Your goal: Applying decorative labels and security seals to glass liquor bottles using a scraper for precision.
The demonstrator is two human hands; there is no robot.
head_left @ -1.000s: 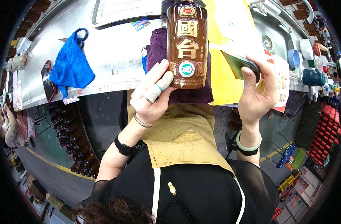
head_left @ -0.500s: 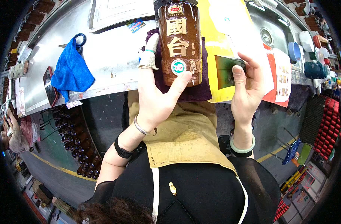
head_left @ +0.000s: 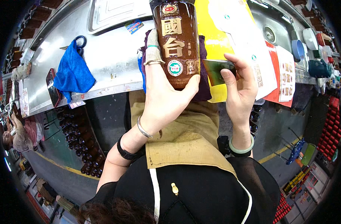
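Note:
A large brown bottle with gold lettering and a round white-and-teal emblem lies on a dark purple cloth. My left hand is wrapped round its near end, thumb at the lower right edge and fingers along the left side. Pale fabric finger covers sit on those fingers. Between thumb and fingers, my right hand pinches a thin, dark green, translucent flat piece. Its left edge comes close to the bottle's right side; whether they touch I cannot tell.
A blue cloth partly covers scissors on the left of the metal table. A metal tray stands at the back. Yellow sheet, printed papers and a sink are on the right.
The green piece has come left toward the bottle with my right hand. My left thumb has slid off the bottle's front to its lower right edge. The bottle has shifted slightly left.

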